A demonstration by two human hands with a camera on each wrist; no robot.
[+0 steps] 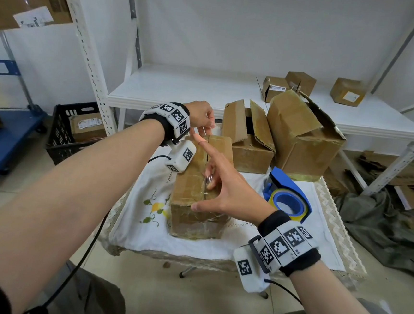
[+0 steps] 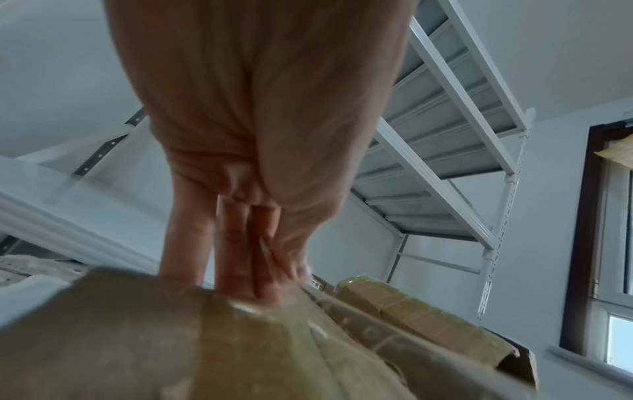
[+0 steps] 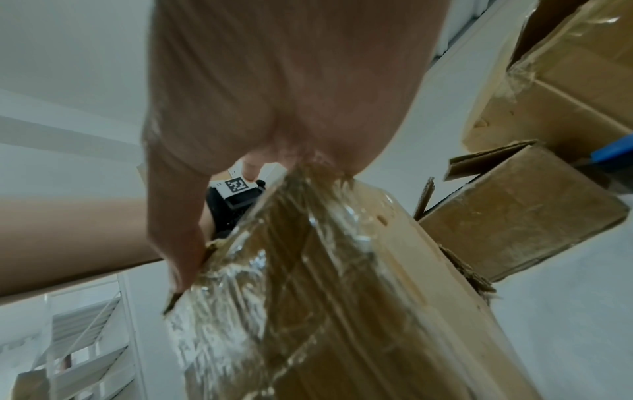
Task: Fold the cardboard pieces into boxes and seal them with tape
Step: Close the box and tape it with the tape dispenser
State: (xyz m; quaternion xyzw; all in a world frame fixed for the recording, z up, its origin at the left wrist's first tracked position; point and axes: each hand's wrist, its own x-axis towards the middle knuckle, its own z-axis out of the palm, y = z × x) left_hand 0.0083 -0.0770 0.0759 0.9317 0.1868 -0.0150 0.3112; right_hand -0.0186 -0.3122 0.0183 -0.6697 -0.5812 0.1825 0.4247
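A brown cardboard box (image 1: 189, 188) wrapped in clear tape stands closed on the white cloth, seen close in the wrist views (image 2: 171, 338) (image 3: 342, 297). My right hand (image 1: 214, 180) lies spread on its top. Its index finger runs along the centre seam and its thumb (image 3: 181, 243) touches the near left corner. My left hand (image 1: 207, 125) hovers at the box's far edge, fingers pointing down (image 2: 274, 270). Thumb and fingers pinch what looks like a thin strip of clear tape. A blue tape dispenser (image 1: 287, 196) with its roll lies to the right of the box.
Two larger open boxes (image 1: 250, 140) (image 1: 302, 137) stand behind the box on the small cloth-covered table (image 1: 333, 218). A white shelf (image 1: 181, 89) behind carries small boxes. At the left are a black crate (image 1: 65, 129) and a blue cart (image 1: 2, 144). Flattened cardboard litters the floor at the right.
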